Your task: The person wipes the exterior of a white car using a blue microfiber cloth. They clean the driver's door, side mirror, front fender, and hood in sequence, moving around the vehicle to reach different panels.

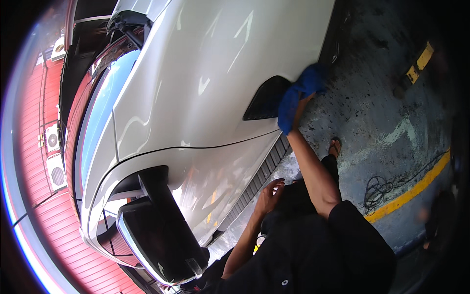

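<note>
My right hand [300,108] presses a blue cloth [288,110] against the lower edge of a white vehicle's body [205,81]. The cloth hides most of its fingers. Right beside the cloth is a dark, angular lamp or inset [270,98] in the white panel. My left hand [270,196] hangs in front of my body, short of the vehicle, with its fingers loosely bent and nothing visible in them. A ribbed dark strip [253,187] runs along the vehicle's lower edge near it. At the lower left, a black side mirror [158,239] juts towards me.
The windshield [110,88] and a second mirror [130,27] lie farther off. On the grey floor [367,110] are a coiled cable [376,194], a yellow line [411,191] and a yellow-and-black bar [420,62]. A sandalled foot [334,147] shows below. A blurred person [437,217] is at the right edge.
</note>
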Tool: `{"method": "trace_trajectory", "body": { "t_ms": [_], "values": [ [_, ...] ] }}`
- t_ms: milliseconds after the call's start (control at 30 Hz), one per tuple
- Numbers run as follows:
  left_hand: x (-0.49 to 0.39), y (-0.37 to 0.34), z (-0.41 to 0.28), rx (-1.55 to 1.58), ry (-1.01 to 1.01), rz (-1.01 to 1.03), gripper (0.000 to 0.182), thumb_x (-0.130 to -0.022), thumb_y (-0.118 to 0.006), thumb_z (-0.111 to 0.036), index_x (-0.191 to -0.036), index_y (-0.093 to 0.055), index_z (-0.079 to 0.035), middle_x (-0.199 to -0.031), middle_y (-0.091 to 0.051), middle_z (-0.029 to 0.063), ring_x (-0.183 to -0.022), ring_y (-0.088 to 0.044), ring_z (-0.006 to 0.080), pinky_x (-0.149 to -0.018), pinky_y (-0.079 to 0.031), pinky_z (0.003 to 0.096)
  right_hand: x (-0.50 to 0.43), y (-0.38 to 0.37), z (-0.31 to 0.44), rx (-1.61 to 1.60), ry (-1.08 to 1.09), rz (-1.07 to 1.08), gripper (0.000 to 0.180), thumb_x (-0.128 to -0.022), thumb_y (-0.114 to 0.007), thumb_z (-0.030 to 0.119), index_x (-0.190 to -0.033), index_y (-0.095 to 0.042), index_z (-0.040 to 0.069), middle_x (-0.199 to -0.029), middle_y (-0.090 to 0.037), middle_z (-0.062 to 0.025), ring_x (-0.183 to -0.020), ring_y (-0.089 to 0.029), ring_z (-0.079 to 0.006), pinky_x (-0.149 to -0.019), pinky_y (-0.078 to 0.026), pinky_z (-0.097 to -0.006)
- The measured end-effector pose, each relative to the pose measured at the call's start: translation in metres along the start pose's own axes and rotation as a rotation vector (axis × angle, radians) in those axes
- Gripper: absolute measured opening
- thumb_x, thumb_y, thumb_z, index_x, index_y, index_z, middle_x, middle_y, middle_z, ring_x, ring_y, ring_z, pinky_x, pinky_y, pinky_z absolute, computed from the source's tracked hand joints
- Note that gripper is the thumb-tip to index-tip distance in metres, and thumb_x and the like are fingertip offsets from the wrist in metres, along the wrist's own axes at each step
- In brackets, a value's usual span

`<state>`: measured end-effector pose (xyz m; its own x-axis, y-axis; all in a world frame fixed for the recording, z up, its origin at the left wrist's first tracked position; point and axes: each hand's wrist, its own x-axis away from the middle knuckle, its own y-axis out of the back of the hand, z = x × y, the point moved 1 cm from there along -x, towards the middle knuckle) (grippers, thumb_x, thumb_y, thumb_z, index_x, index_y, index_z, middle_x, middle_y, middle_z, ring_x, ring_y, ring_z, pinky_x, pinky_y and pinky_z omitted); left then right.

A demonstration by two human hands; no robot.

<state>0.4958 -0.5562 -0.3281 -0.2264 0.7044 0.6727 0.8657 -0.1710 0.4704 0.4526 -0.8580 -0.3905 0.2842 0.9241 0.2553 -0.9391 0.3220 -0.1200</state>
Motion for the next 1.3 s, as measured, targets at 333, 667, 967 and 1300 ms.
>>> {"method": "trace_trajectory", "body": {
  "t_ms": [333,667,967,1300],
  "values": [
    [0.023,0.022,0.016,-0.022,-0.013,-0.016,0.04,-0.111,-0.061,-0.026,-0.143,-0.066,-0.002,-0.129,-0.077,0.0181,-0.118,-0.075,0.0293,-0.101,-0.058,0.042,0.118,0.025,-0.014,0.344,0.307,0.235,0.066,-0.107,-0.056,0.021,-0.167,-0.04,-0.001,-0.163,-0.025,-0.0382,-0.151,-0.029,-0.0522,-0.128,-0.022,-0.0587],
    [0.042,0.019,0.033,0.028,-0.026,-0.004,0.044,-0.113,-0.059,-0.033,-0.142,-0.066,-0.002,-0.129,-0.078,0.0165,-0.118,-0.075,0.0285,-0.101,-0.057,0.0408,0.104,0.029,0.002,0.22,0.279,0.244,0.057,-0.104,-0.052,0.01,-0.159,-0.049,-0.001,-0.147,-0.042,-0.0289,-0.14,-0.043,-0.0436,-0.122,-0.033,-0.0521],
    [0.054,0.03,0.011,0.127,-0.066,-0.16,0.039,-0.112,-0.061,-0.027,-0.142,-0.067,-0.002,-0.128,-0.078,0.0151,-0.118,-0.075,0.027,-0.101,-0.057,0.0407,0.08,0.039,0.036,-0.064,0.397,0.154,0.043,-0.112,-0.06,0.026,-0.145,-0.062,0.0,-0.138,-0.055,-0.0243,-0.125,-0.055,-0.0352,-0.112,-0.043,-0.0478],
    [0.048,0.005,0.008,0.186,-0.065,-0.082,0.04,-0.113,-0.06,-0.028,-0.143,-0.067,-0.002,-0.13,-0.077,0.0175,-0.118,-0.074,0.0274,-0.101,-0.057,0.0402,0.093,0.032,0.052,0.493,0.717,0.307,0.066,-0.09,-0.076,0.007,-0.154,-0.061,0.012,-0.128,-0.048,-0.0243,-0.12,-0.052,-0.044,-0.099,-0.051,-0.0512]
  ]
}}
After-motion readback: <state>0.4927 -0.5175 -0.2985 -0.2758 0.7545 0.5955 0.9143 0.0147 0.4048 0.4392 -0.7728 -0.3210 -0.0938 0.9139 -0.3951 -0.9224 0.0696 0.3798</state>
